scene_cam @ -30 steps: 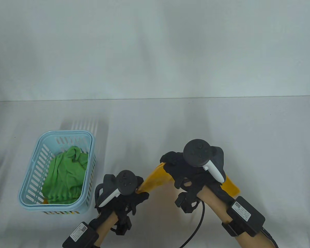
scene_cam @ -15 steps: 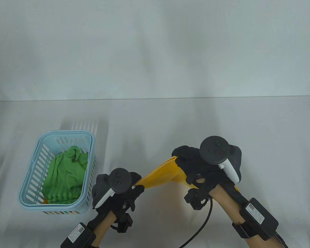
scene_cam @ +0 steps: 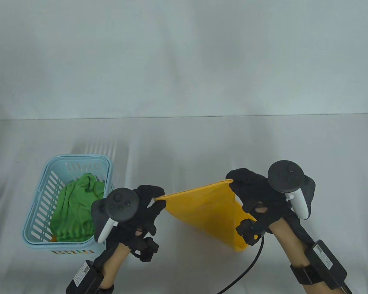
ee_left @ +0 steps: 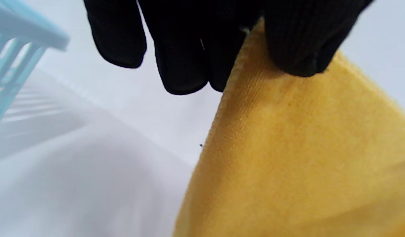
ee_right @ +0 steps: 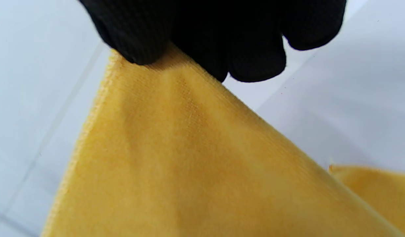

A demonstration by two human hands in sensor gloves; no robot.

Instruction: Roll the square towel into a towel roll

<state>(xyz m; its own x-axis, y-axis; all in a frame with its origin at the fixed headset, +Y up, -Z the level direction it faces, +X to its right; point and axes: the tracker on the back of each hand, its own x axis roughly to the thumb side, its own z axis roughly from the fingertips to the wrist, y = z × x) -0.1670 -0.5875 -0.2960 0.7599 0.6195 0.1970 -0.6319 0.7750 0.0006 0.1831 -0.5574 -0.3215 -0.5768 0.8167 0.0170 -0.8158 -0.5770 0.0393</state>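
Note:
A yellow square towel [scene_cam: 207, 211] hangs stretched between my two hands above the table, its lower corner pointing down toward the front. My left hand [scene_cam: 155, 199] pinches its left corner; the left wrist view shows the gloved fingers [ee_left: 294, 42] gripping the yellow towel [ee_left: 304, 148]. My right hand [scene_cam: 237, 183] pinches the right corner; the right wrist view shows the gloved fingers [ee_right: 139, 36] clamped on the towel's edge [ee_right: 189, 158].
A light blue slotted basket [scene_cam: 46, 196] stands at the front left of the white table, holding a crumpled green towel [scene_cam: 76, 211]; its rim shows in the left wrist view [ee_left: 21, 29]. A black cable [scene_cam: 245, 269] trails from my right wrist.
My hands have moved apart, the left one leftward and the right one rightward, and the bunched yellow towel has spread out taut between them.

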